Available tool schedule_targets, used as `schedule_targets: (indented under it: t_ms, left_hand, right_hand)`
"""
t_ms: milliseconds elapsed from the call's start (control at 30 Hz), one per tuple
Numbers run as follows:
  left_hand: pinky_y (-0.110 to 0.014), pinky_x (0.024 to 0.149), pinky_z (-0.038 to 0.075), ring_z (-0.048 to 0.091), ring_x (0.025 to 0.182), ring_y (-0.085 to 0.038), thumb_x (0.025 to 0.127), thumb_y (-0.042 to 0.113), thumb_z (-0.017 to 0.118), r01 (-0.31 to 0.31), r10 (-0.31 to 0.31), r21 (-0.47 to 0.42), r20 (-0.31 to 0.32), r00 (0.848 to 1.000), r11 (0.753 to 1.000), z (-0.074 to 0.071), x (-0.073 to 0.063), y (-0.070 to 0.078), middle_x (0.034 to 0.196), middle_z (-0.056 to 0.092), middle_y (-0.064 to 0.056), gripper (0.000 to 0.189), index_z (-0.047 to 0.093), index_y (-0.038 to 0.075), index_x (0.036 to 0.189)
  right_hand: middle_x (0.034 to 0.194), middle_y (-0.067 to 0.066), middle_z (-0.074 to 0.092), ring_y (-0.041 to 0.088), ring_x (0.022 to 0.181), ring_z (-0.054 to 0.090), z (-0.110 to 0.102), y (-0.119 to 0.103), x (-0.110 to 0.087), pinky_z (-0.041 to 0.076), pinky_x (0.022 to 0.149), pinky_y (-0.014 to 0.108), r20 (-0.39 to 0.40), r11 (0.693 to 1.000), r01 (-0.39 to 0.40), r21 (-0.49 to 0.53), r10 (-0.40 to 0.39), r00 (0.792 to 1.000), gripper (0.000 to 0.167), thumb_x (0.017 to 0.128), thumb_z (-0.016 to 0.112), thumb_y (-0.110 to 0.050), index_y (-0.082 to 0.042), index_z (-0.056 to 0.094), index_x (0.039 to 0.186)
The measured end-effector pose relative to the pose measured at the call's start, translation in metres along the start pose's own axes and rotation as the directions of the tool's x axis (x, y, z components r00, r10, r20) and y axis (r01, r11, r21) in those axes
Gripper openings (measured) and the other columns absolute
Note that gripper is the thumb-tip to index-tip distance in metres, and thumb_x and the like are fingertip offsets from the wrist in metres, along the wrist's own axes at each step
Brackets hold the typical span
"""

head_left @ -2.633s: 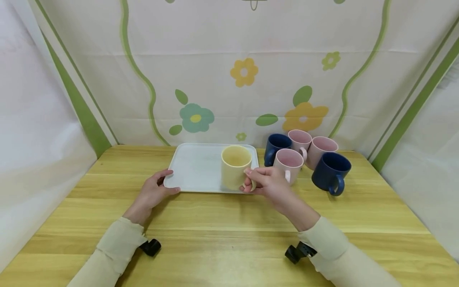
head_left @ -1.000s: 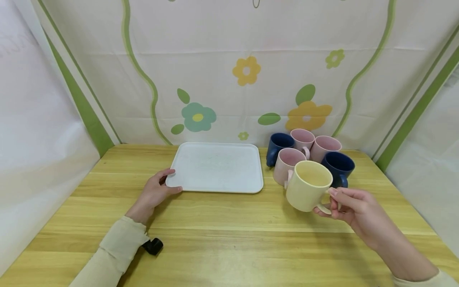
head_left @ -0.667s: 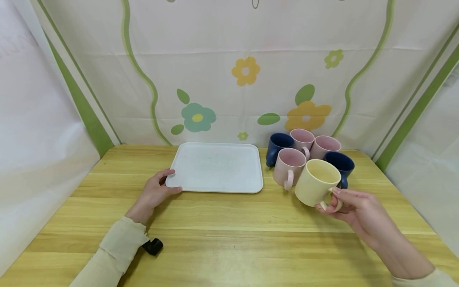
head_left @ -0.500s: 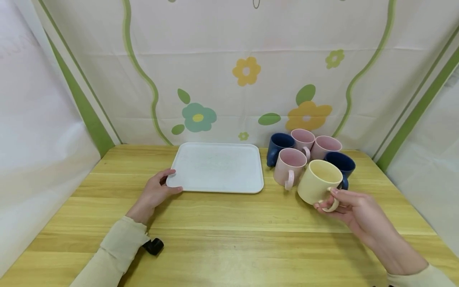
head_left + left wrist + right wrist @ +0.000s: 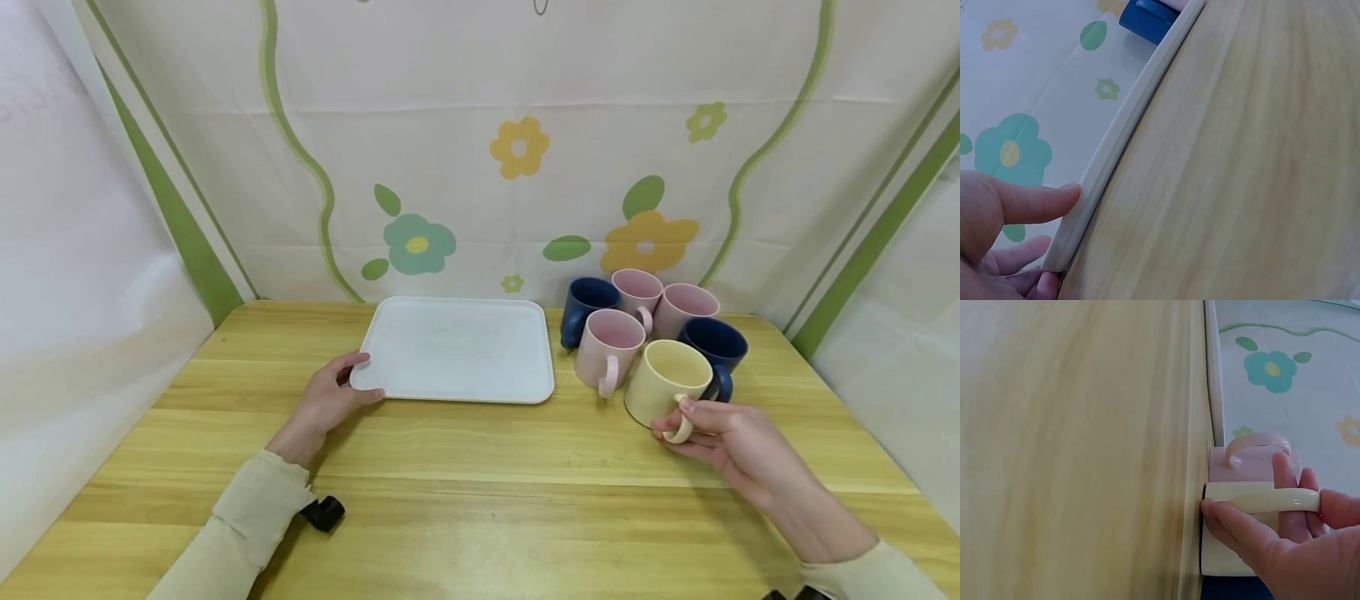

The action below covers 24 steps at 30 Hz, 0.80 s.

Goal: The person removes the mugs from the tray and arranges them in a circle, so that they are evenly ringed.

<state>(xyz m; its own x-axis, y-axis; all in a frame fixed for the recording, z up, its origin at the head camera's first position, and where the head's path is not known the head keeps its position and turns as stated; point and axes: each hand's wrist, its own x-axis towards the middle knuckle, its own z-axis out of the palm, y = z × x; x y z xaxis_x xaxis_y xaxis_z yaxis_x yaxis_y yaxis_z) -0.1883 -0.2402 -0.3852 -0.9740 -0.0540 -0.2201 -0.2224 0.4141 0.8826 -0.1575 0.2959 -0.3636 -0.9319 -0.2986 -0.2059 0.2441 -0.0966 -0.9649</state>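
Observation:
My right hand (image 5: 738,454) grips the handle of a pale yellow mug (image 5: 660,392), thumb on top and fingers through the loop. The mug is upright, low at the table surface, just right of the front pink mug (image 5: 603,350). In the right wrist view, the yellow mug's handle (image 5: 1272,500) crosses between the fingers. My left hand (image 5: 330,400) holds the near left corner of a white rectangular tray (image 5: 457,350), which lies flat with nothing on it. The left wrist view has the thumb (image 5: 1041,203) against the tray rim (image 5: 1116,137).
Behind the yellow mug stand two more pink mugs (image 5: 686,308) and two navy mugs, one at the left (image 5: 588,304) and one at the right (image 5: 716,342). The wooden table (image 5: 480,500) ends at a floral cloth backdrop (image 5: 450,125). White cloth walls flank both sides.
My right hand has lifted the yellow mug off the tray, carried it right and lowered it to the table beside the other mugs. My left hand stays on the tray corner.

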Motion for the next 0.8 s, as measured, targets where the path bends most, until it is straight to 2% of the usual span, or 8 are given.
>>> schedule_targets:
  t_ms: [267,400,533,567,633,733,800]
  left_hand:
    - [-0.056,0.132,0.027,0.025,0.162,-0.043,0.096,0.016,0.078,-0.001,0.001,-0.001,0.0,1.0,1.0,-0.002,0.0,-0.001,0.178,0.019,-0.019,0.083,0.034,0.006,0.166]
    - [-0.055,0.131,0.028,0.025,0.162,-0.043,0.096,0.017,0.078,-0.001,0.001,0.001,0.004,1.0,1.0,-0.002,0.0,-0.001,0.178,0.019,-0.018,0.083,0.034,0.006,0.165]
    - [-0.055,0.131,0.029,0.026,0.162,-0.042,0.096,0.017,0.078,0.002,-0.002,0.0,0.01,1.0,1.0,-0.003,0.0,-0.002,0.178,0.019,-0.018,0.083,0.033,0.006,0.166]
    - [-0.055,0.131,0.029,0.026,0.162,-0.042,0.096,0.017,0.078,0.004,-0.004,-0.001,0.01,1.0,1.0,-0.003,0.0,-0.002,0.178,0.019,-0.018,0.083,0.033,0.006,0.166]
    - [-0.055,0.131,0.029,0.025,0.162,-0.042,0.096,0.017,0.078,0.003,-0.003,0.003,0.01,1.0,1.0,-0.003,0.0,-0.002,0.177,0.02,-0.019,0.083,0.033,0.007,0.166]
    - [-0.055,0.131,0.029,0.025,0.162,-0.043,0.097,0.017,0.077,-0.006,0.006,0.023,0.009,1.0,1.0,-0.003,0.001,-0.002,0.176,0.021,-0.022,0.084,0.032,0.007,0.167]
    - [-0.056,0.13,0.031,0.028,0.161,-0.044,0.098,0.018,0.076,-0.026,0.026,0.059,0.005,1.0,0.998,-0.003,0.001,0.0,0.174,0.025,-0.025,0.083,0.031,0.006,0.166]
  right_hand:
    - [0.1,-0.001,0.081,0.009,0.102,0.078,0.002,-0.004,0.009,0.064,0.09,0.026,-0.032,0.983,-0.03,-0.182,0.025,0.999,0.029,0.113,0.05,-0.016,-0.008,0.076,0.106]
    - [0.101,-0.004,0.081,0.009,0.102,0.078,0.0,-0.007,0.011,0.063,0.09,0.025,-0.039,0.967,-0.041,-0.251,0.032,0.999,0.032,0.114,0.049,-0.02,-0.006,0.076,0.104]
    - [0.104,-0.003,0.081,0.009,0.103,0.078,-0.001,-0.011,0.012,0.064,0.091,0.026,-0.05,0.951,-0.066,-0.301,0.053,0.997,0.034,0.114,0.05,-0.023,-0.001,0.076,0.11]
    - [0.106,-0.002,0.082,0.008,0.104,0.078,-0.002,-0.013,0.012,0.064,0.091,0.026,-0.054,0.939,-0.073,-0.337,0.059,0.997,0.035,0.114,0.051,-0.025,0.001,0.076,0.113]
    - [0.108,-0.004,0.079,0.004,0.101,0.076,-0.004,-0.017,0.011,0.064,0.09,0.025,-0.091,0.886,-0.097,-0.453,0.063,0.994,0.041,0.113,0.053,-0.032,0.003,0.075,0.117]
    - [0.111,0.0,0.08,-0.002,0.097,0.074,-0.008,-0.026,0.008,0.064,0.086,0.024,-0.143,0.777,-0.117,-0.619,0.036,0.989,0.05,0.112,0.054,-0.04,0.005,0.074,0.122]
    - [0.109,-0.001,0.081,-0.003,0.092,0.074,-0.01,-0.033,0.005,0.063,0.082,0.023,-0.182,0.708,-0.118,-0.697,-0.015,0.983,0.054,0.111,0.054,-0.044,0.004,0.075,0.122]
